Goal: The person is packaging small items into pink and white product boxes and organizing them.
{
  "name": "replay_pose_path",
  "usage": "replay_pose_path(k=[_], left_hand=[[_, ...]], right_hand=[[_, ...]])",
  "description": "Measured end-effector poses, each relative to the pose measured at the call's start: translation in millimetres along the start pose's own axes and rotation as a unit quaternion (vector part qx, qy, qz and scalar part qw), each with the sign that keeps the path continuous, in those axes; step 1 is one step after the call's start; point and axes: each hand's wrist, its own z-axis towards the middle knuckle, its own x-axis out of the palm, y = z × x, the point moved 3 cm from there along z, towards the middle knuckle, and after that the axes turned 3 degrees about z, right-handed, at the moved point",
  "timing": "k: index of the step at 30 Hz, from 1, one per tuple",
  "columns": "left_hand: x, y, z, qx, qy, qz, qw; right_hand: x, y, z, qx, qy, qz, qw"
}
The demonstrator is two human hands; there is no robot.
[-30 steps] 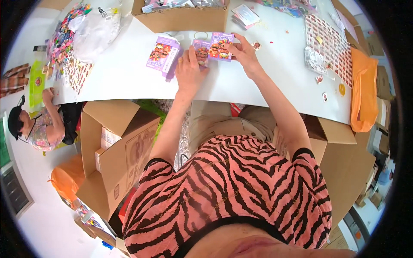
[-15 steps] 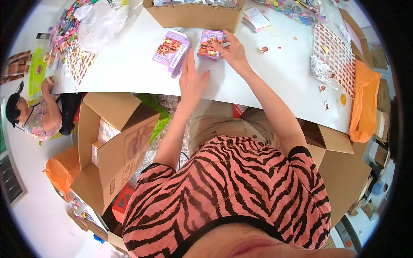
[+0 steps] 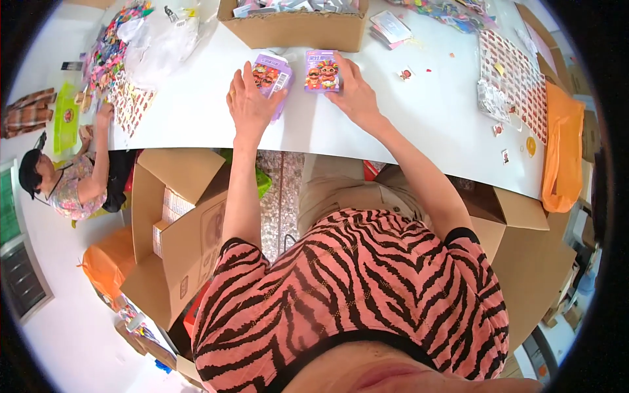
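A small purple carton [image 3: 322, 71] with cartoon figures on its face lies near the middle of the white table. My right hand [image 3: 357, 98] holds it along its right side, thumb at the near edge. To its left are flat purple cartons [image 3: 270, 71], seemingly more than one, slightly fanned. My left hand [image 3: 252, 108] is over their left part with fingers spread and thumb pointing right, hiding some of the print. Whether its fingertips press on the carton I cannot tell.
A cardboard box [image 3: 295, 29] full of small packets stands beyond the cartons. Cards [image 3: 391, 29], a sticker sheet [image 3: 514, 85] and an orange bag [image 3: 562, 157] are to the right. Open cardboard boxes [image 3: 177, 229] flank me below the table. A person [image 3: 69, 180] works at far left.
My left hand has moved left, from between the two groups of cartons to over the left ones. My right hand stays at the right carton. The person at left has reached farther over the table.
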Motion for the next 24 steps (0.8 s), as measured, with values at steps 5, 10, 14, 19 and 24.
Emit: replay_pose_path(k=[5, 10, 14, 19, 24], left_hand=[[8.3, -1.6, 3.5, -0.027, 0.062, -0.002, 0.998], [-2.1, -0.7, 2.4, -0.060, 0.029, -0.049, 0.997], [-26.5, -12.1, 0.7, -0.040, -0.033, -0.042, 0.998], [-34.2, -50.1, -11.7, -0.111, 0.037, -0.508, 0.853], [-24.1, -97.2, -36.1, -0.146, 0.186, -0.795, 0.559]], right_hand=[[-0.7, 2.9, 10.7, -0.021, -0.015, -0.017, 1.000], [-16.2, 6.5, -8.1, 0.033, 0.031, 0.027, 0.999], [-34.4, 0.2, -27.5, 0.014, 0.001, 0.062, 0.998], [-61.8, 3.3, -34.5, 0.046, 0.011, 0.224, 0.973], [-102.7, 39.2, -31.1, -0.018, 0.061, 0.480, 0.875]])
